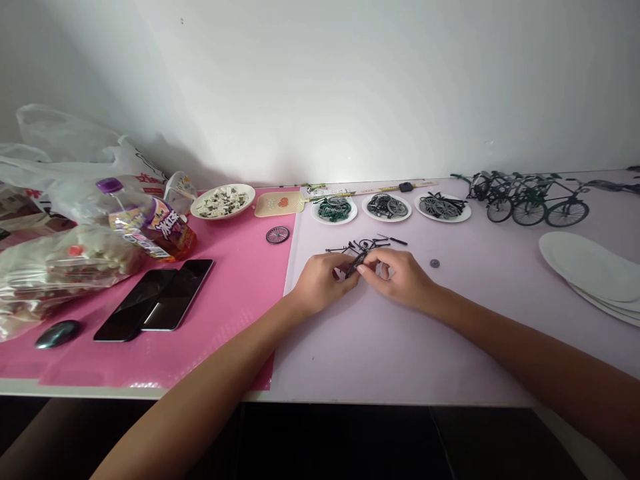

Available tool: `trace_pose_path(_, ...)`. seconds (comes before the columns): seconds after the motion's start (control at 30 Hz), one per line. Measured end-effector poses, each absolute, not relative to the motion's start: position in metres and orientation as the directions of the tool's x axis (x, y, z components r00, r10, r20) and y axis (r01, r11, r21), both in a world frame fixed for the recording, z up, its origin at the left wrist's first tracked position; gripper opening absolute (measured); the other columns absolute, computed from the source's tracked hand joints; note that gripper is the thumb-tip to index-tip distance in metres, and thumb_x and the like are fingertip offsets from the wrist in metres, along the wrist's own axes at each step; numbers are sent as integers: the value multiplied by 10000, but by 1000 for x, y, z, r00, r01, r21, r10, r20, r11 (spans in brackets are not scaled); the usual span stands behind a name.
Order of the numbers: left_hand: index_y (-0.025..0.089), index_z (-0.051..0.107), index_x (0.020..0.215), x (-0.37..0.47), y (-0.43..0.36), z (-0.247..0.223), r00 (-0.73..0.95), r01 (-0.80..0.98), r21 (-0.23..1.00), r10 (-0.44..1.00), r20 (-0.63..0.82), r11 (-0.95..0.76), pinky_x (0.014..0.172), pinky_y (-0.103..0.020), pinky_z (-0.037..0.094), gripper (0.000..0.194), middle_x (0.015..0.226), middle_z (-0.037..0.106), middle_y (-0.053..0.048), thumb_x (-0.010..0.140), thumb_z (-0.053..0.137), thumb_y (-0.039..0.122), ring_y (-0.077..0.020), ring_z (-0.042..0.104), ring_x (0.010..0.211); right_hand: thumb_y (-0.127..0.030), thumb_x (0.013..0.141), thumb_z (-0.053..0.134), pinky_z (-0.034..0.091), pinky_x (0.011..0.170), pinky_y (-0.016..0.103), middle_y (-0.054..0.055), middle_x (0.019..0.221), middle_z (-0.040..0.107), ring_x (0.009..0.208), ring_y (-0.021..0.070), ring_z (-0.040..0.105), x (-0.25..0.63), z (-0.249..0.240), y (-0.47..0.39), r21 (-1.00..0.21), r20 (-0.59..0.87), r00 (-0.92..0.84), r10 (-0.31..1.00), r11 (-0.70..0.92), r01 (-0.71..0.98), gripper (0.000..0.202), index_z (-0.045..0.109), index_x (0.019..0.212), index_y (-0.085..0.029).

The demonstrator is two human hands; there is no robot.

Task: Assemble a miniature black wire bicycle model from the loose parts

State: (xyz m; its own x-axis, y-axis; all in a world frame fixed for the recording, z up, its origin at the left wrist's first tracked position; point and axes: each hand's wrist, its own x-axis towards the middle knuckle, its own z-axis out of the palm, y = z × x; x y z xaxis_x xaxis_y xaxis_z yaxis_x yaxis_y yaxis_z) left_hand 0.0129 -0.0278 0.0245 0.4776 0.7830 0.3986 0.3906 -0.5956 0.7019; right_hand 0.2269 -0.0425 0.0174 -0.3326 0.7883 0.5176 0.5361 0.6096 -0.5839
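Both hands meet over the lilac part of the table around a small black toy bicycle wheel, seen nearly edge-on. My left hand is closed on its left side, thumb and fingers pinching the rim. From the right, my right hand pinches the same wheel near its top. Just beyond the fingers lie thin black bicycle parts, partly hidden by the hands. A slim black rod-like piece rests behind them. To the left is another black spoked wheel, lying flat, and to the right a small grey disc.
Plates of bicycle parts stand along the back. Assembled toy bicycles and stacked white plates are at right. At left are two phones, a mouse, a drink bottle, plastic bags and a bowl.
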Motion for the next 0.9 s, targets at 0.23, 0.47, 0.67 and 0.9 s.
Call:
trace_pose_path(0.23,188,803,1008,12,-25,23,482,359,720,778,402,-594,704,-240,524,166,958,807,-36,897,682,211,-139,652,767,-293,938,656,468,636,300,17,810,729,630,156,585,225,17,-44,-573,489,-350,799,596,563,85,655,885,-227)
trace_pose_path(0.47,157,820,982,15,-30,28,452,336,789,823,344,-514,743,-252,560,182,888,789,-21,933,671,249,-146,646,755,-282,962,623,450,623,291,8,791,707,617,151,576,225,14,-42,-569,483,-329,812,576,587,101,648,881,-227)
trace_pose_path(0.67,157,831,983,19,-34,28,418,327,807,841,343,-492,766,-257,555,191,849,776,-18,932,664,234,-154,652,777,-266,957,613,436,605,289,6,775,699,586,144,532,226,14,-40,-545,493,-334,803,585,601,111,616,852,-229)
trace_pose_path(0.9,189,832,972,17,-33,24,381,373,752,829,411,-544,742,-267,533,151,863,780,-34,892,704,200,-157,641,757,-277,996,564,415,606,292,9,750,641,619,160,521,226,15,-41,-487,499,-370,784,607,628,149,593,855,-236)
